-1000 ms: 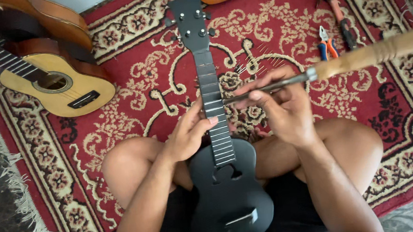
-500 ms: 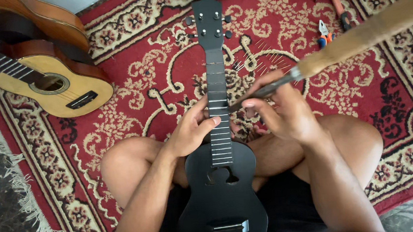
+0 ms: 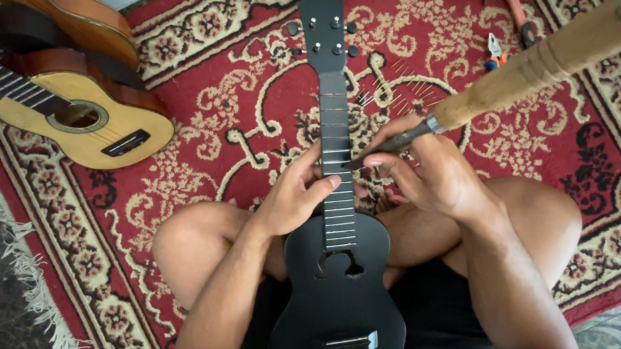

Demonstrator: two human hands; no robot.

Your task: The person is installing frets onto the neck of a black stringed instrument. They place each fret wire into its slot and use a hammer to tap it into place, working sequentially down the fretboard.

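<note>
Head view looks straight down on a black ukulele (image 3: 338, 304) lying across the person's lap, its body nearest the camera and resting between the bent knees. The neck runs up and away from the person, so the long axis stands almost vertical in the picture, with the headstock (image 3: 322, 31) pointing to the far edge of the red patterned rug (image 3: 198, 124).

Both hands meet at the middle of the neck. The left hand (image 3: 294, 197) comes in from the left side and curls loosely around the neck's edge — its thumb lies across the fretboard (image 3: 338, 187), the fingers half closed underneath, out of sight. The right hand (image 3: 434, 177) sits just to the right of the neck, fingers bunched and closed around the dark metal shaft of a file (image 3: 466, 109). The file's tip touches the fretboard just above the left thumb, and its thick wrapped handle (image 3: 550, 59) slants up and to the right, blurred because it is close to the camera.

On the rug to the far left lie two wooden guitars (image 3: 73, 118), well apart from the hands. Near the upper right a hammer (image 3: 513, 0) and a small pair of pliers (image 3: 495, 48) lie on the rug beyond the file's handle — neither is touched. A few thin metal strips (image 3: 399, 92) lie scattered just right of the neck.
</note>
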